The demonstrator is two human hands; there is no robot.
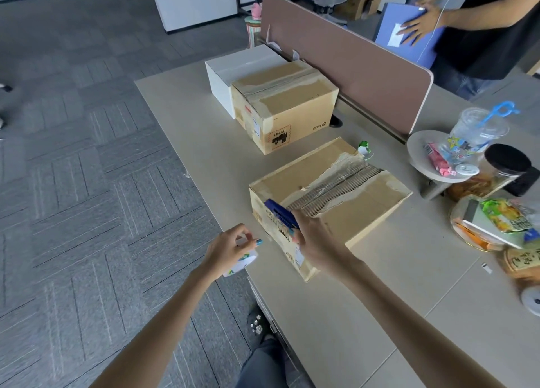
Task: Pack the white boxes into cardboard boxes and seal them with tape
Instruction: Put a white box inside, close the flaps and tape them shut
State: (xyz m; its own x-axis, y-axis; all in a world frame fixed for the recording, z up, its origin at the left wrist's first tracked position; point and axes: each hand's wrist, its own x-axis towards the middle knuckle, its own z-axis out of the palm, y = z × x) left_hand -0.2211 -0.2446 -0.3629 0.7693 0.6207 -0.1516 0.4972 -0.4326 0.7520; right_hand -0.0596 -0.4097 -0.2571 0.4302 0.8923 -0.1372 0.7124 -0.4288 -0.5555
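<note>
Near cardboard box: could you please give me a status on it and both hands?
Left hand grips small white item. Right hand holds blue tool at near cardboard box corner. Flaps down, top torn. Far cardboard box behind, apart.

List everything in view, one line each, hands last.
near cardboard box: 1, brown, table front
far cardboard box: 1, brown, taped, behind it
white box: 1, white, beside far cardboard box
tape dispenser: 1, blue, on near box's corner
divider: 1, brown, table's far side
cup: 1, clear, blue straw, on stand, right
jar: 1, black lid, right
snack packets: several, green, right edge
folder: 1, blue, another person's hands
left hand: holds white pack, off table edge
right hand: grips tape dispenser
</note>
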